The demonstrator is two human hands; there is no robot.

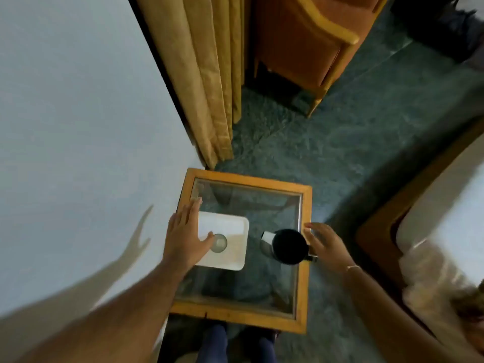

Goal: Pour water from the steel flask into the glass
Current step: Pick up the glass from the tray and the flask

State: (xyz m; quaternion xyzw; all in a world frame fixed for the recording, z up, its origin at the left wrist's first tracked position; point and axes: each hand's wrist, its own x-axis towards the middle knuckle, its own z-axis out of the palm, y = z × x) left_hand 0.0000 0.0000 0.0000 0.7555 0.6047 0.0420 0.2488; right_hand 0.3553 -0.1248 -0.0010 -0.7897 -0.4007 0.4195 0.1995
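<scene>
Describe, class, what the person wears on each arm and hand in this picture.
Both forearms are bare, with no sleeves showing. The left hand wears nothing: no ring, watch or glove. The right hand is also bare, but a thin, light-coloured bracelet circles its wrist.

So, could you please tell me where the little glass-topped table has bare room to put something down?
The far strip beyond the white tray and the flask is bare, as is the near strip before the wooden frame. The middle is crowded: the left hand by the glass, the right hand beside the flask.
</scene>
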